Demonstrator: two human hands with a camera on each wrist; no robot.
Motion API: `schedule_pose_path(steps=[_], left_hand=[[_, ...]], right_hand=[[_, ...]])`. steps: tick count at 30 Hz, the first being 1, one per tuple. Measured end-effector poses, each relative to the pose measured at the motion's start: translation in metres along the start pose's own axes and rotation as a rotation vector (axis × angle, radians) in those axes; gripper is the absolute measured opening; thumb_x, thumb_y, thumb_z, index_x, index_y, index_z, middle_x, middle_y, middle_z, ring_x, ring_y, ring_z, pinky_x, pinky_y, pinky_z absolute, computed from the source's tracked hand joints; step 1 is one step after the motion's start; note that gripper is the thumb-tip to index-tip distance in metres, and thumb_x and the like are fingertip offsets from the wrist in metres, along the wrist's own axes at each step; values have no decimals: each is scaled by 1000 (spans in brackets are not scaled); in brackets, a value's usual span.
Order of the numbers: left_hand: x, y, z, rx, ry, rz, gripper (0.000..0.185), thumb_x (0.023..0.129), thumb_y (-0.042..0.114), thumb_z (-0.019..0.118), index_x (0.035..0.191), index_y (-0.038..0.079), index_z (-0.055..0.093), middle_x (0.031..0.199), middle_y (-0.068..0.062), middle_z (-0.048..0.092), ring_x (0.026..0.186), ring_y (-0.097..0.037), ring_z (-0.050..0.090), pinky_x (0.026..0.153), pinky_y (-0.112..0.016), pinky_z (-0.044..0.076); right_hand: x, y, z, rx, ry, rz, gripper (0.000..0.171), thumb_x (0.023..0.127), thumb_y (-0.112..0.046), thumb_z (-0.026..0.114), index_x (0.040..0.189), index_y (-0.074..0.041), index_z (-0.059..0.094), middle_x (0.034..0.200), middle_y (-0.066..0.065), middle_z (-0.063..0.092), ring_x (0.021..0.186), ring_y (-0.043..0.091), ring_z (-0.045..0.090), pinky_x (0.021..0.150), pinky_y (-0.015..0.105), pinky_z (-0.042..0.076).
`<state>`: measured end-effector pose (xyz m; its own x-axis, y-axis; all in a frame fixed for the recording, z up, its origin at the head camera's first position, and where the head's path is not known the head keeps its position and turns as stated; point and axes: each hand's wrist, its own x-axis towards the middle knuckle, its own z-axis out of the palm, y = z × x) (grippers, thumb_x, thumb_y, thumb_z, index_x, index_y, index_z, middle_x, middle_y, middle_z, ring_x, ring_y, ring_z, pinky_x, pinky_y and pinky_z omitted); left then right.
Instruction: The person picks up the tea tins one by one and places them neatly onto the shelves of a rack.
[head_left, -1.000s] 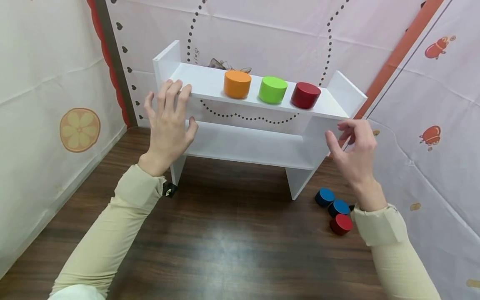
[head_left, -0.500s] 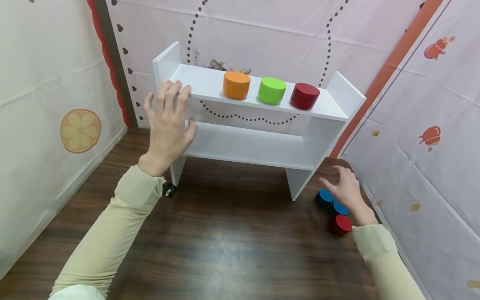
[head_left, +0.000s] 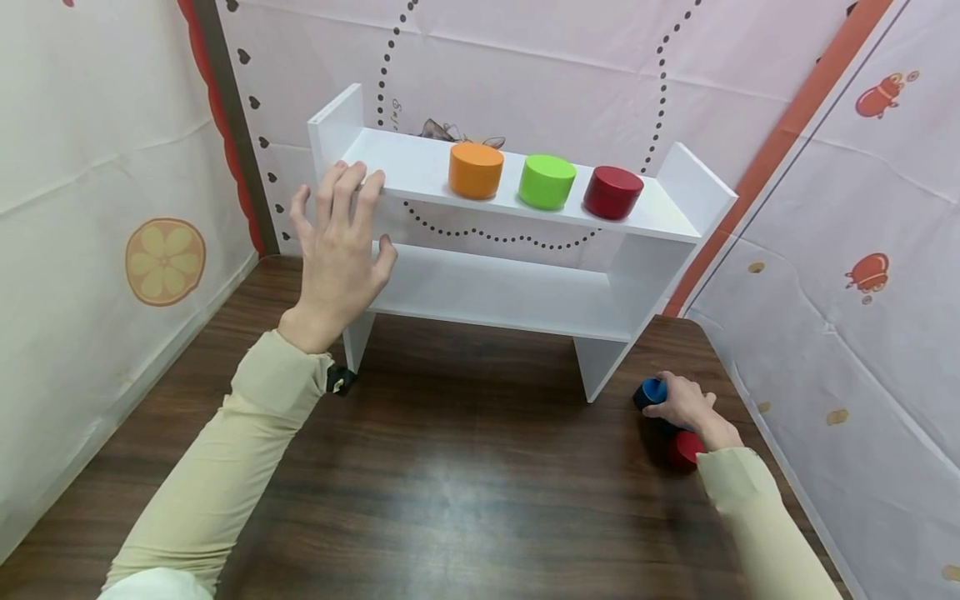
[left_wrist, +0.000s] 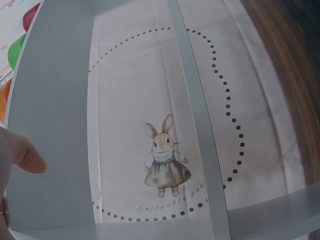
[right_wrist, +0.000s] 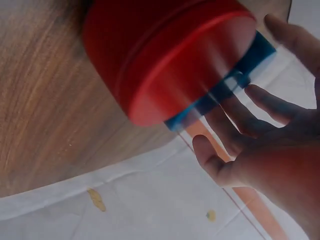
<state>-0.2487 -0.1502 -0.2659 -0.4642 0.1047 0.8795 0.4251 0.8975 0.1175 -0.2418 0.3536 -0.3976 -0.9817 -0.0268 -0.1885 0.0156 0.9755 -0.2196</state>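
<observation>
A white two-tier shelf (head_left: 420, 171) stands on the dark wooden table (head_left: 450, 483). Its top board carries an orange cylinder (head_left: 476, 170), a green one (head_left: 546, 181) and a dark red one (head_left: 612, 192). My left hand (head_left: 339, 229) rests with straight fingers against the shelf's left front edge; its thumb (left_wrist: 22, 152) shows beside the white board (left_wrist: 50, 125). My right hand (head_left: 678, 406) is low on the table at the right, over a blue cylinder (head_left: 647, 392). Its loosely spread fingers (right_wrist: 235, 125) touch the blue cylinder (right_wrist: 250, 60). A red cylinder (head_left: 681, 448) lies just by the wrist.
Printed cloth walls close in the table on the left, back and right. A rabbit picture (left_wrist: 164, 160) shows on the back cloth behind the shelf. The shelf's lower board (head_left: 495, 292) holds nothing. The table's right edge runs close to the loose cylinders.
My right hand has dropped from beside the shelf's right end down to the cylinders on the table. The left hand has stayed on the shelf edge.
</observation>
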Motion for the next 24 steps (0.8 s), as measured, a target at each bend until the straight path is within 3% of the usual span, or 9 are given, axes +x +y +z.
schedule_pose_path(steps=[10,24], left_hand=[[0,0,1,-3,2,-4,67,78,7,62,141,11,40,146,-13,40,143,-29,26,112,-59,10],[0,0,1,-2,-6,-3,66,79,8,61,141,11,39,146,-14,39,143,-29,25,112,-59,10]], right_hand=[[4,3,4,50,21,-10,66,83,-24,71,133,7,41,127,37,51,110,52,50,84,63,26],[-10,-20,-3,82,82,-109,66,81,-29,73,129,6,45,122,34,57,109,48,54,83,60,26]])
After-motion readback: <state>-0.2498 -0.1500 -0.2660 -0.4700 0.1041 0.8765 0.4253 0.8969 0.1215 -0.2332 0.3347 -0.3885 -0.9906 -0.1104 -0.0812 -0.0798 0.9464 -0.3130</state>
